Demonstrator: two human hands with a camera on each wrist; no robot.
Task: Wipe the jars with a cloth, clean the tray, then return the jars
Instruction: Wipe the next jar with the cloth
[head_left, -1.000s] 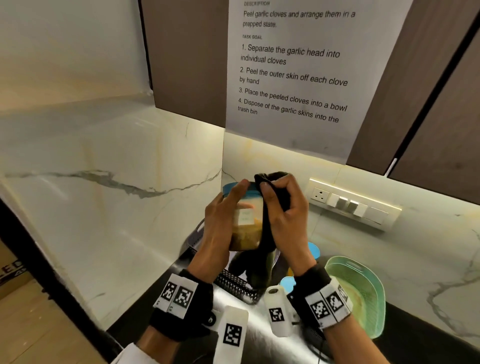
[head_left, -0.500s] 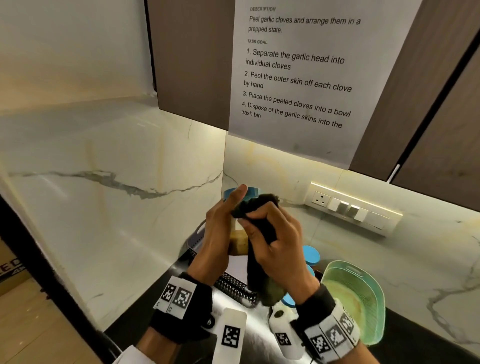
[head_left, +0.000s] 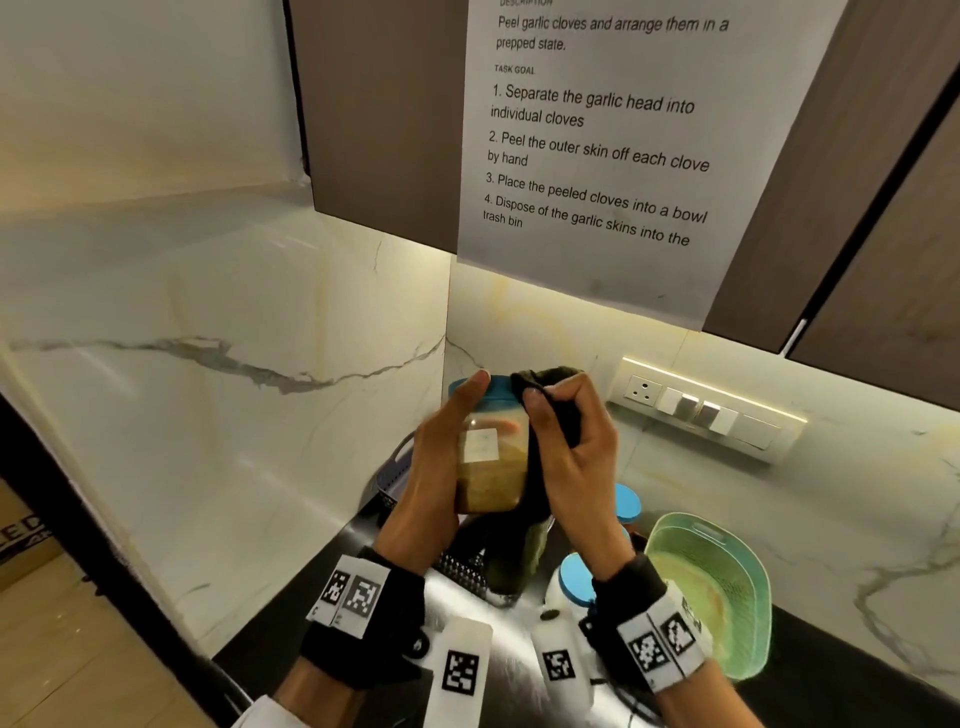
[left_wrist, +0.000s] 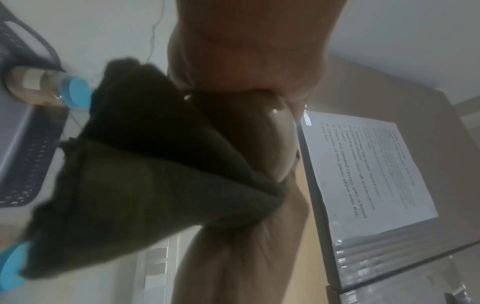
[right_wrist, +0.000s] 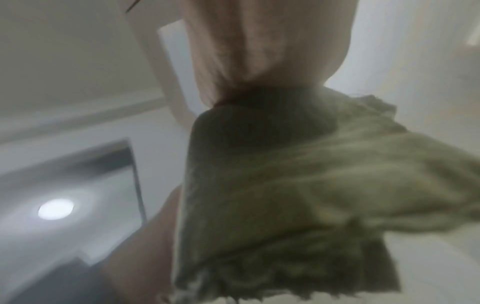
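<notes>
My left hand (head_left: 441, 457) grips a clear jar (head_left: 491, 467) with a blue lid, a white label and yellow-brown contents, held up above the counter. My right hand (head_left: 566, 452) holds a dark olive cloth (head_left: 524, 551) against the jar's right side and lid, and the cloth's tail hangs down below. In the left wrist view the cloth (left_wrist: 145, 164) wraps the jar's underside (left_wrist: 275, 144). The right wrist view is blurred and shows mostly cloth (right_wrist: 298, 185). A dark perforated tray (head_left: 462, 564) lies below my hands. More blue-lidded jars (head_left: 626, 501) stand at the right.
A green plastic basket (head_left: 727, 571) sits on the counter at the right. Another blue-lidded jar (left_wrist: 46, 88) stands beside the grey tray (left_wrist: 23, 144) in the left wrist view. Marble walls close the corner. A switch panel (head_left: 701, 410) and an instruction sheet (head_left: 597, 145) are behind.
My right hand with the cloth went down over the jar's front, then back up to its lid and right side. The left hand kept holding the jar.
</notes>
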